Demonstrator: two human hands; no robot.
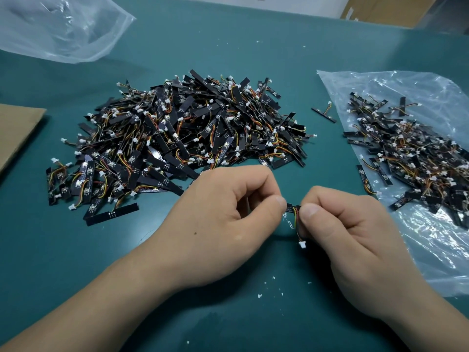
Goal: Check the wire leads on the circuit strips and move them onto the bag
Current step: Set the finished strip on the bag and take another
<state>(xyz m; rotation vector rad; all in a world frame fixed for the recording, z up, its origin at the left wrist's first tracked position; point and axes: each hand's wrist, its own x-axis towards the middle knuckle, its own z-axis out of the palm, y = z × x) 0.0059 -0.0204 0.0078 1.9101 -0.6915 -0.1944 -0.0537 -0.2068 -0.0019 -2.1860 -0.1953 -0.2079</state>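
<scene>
Hands: your left hand (223,224) and right hand (350,237) each pinch one end of the circuit strip (291,207).
Place: toward the worktop's (76,250) near edge; bag (431,262) at the right edge.
Risk: pull hard and the wire leads (295,219) could tear off.

Two hands are counted, the left hand (223,224) and the right hand (350,240), with one circuit strip (291,208) pinched between them. One large pile (182,138) of strips is seen on the table (228,54), too tangled for a count, perhaps several hundred. One smaller heap (411,158) is spread on the right bag (431,250), and one lone strip (324,116) lies between pile and bag. Two clear bags are counted in all, the second bag (63,26) at upper left. One cardboard sheet (15,133) is seen at the left edge.
</scene>
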